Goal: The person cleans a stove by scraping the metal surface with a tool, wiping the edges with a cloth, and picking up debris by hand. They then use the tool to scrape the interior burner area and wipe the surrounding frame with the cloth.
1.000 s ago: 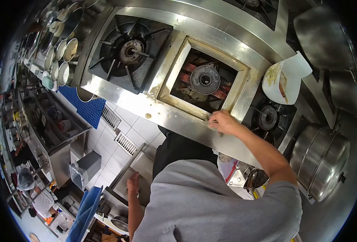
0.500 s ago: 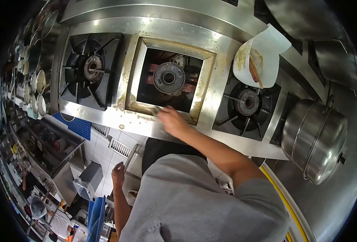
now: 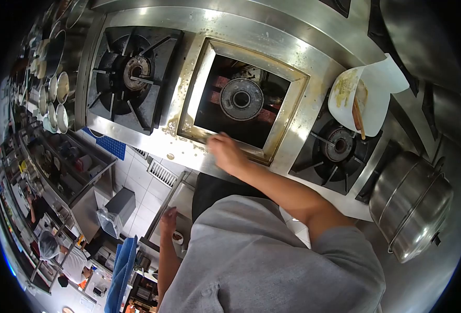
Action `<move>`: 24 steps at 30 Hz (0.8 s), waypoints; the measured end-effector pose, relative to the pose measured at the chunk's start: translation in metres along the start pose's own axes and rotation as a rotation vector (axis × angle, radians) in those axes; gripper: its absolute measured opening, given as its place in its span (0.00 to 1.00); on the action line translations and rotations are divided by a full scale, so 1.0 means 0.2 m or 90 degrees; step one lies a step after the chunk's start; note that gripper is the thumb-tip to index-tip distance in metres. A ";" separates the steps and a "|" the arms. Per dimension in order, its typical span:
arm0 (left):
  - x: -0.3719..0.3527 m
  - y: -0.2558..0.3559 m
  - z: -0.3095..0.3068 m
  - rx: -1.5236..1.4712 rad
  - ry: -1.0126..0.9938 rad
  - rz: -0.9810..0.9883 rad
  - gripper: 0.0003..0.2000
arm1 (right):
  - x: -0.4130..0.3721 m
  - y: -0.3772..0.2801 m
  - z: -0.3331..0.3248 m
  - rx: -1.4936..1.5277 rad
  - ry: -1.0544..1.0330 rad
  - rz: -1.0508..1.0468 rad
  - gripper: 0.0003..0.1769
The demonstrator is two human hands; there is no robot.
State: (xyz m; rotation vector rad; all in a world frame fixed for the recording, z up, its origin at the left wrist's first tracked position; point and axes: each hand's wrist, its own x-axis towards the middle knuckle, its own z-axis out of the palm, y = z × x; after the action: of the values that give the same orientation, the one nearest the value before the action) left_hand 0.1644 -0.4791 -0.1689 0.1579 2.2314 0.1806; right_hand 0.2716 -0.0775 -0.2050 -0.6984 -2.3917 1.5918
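Note:
My right hand is closed at the front edge of the steel frame around the middle burner. Blur hides whatever is under its fingertips. Inside the square opening, the round burner shows without a grate. Brown grease spots mark the steel stovetop left of the hand. My left hand hangs low beside my body, away from the stove, its fingers curled with nothing visible in them.
A black grate covers the left burner. On the right grate rests a white container holding a wooden-handled tool. A large steel pot stands farther right. Behind, a person in a hairnet works.
The camera view has shifted, so the stove sits farther right and lower. My right hand has slid slightly along the frame's front edge. My left hand remains low at my side.

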 end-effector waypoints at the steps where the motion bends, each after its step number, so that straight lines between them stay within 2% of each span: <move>1: -0.02 -0.08 0.03 0.010 -0.007 -0.019 0.15 | 0.07 -0.03 0.04 0.034 0.024 -0.005 0.07; 4: -0.05 -0.12 0.07 -0.010 -0.050 -0.045 0.15 | 0.09 -0.01 0.12 0.068 0.100 -0.054 0.07; 6: -0.04 -0.11 0.03 -0.021 -0.059 -0.035 0.15 | -0.07 0.04 -0.02 -0.001 -0.025 0.033 0.06; 8: 0.02 -0.05 -0.03 -0.022 -0.034 -0.007 0.16 | -0.27 0.10 -0.18 0.071 -0.022 0.090 0.06; 10: 0.07 0.06 -0.08 -0.079 0.009 0.008 0.16 | -0.44 0.18 -0.32 0.001 -0.034 0.108 0.04; 11: 0.09 0.13 -0.10 -0.109 0.028 0.016 0.17 | -0.46 0.13 -0.39 0.011 0.001 0.101 0.04; 12: 0.12 0.20 -0.13 -0.054 0.037 0.038 0.17 | -0.45 0.13 -0.37 -0.015 0.006 0.083 0.04; 13: 0.12 0.24 -0.13 -0.087 0.033 0.055 0.17 | -0.44 0.13 -0.33 -0.040 0.012 0.066 0.04; 15: 0.13 0.31 -0.12 -0.156 0.030 0.093 0.17 | -0.32 0.08 -0.17 -0.043 -0.010 0.127 0.07; 16: 0.12 0.34 -0.10 -0.159 0.045 0.131 0.17 | -0.23 0.10 -0.04 -0.113 0.038 0.066 0.06; 18: 0.11 0.32 -0.04 -0.140 0.028 0.123 0.17 | -0.01 -0.02 0.15 -0.087 0.101 0.071 0.08; 19: 0.11 0.30 -0.01 -0.125 0.016 0.123 0.17 | 0.10 -0.07 0.20 -0.036 0.078 0.080 0.10; 20: 0.13 0.24 0.03 -0.128 0.006 0.129 0.17 | 0.18 -0.16 0.18 -0.072 0.047 0.006 0.11; 21: 0.10 0.22 0.04 -0.078 -0.015 0.105 0.17 | 0.24 -0.18 0.22 -0.052 0.026 0.044 0.13; 24: 0.08 0.12 0.02 0.053 -0.056 0.069 0.18 | 0.16 -0.16 0.18 -0.062 0.062 0.037 0.13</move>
State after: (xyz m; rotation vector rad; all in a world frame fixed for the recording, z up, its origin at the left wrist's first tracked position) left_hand 0.1594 -0.4515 -0.1796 0.3257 2.1452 0.1367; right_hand 0.2199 -0.1016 -0.1948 -0.8513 -2.4119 1.4355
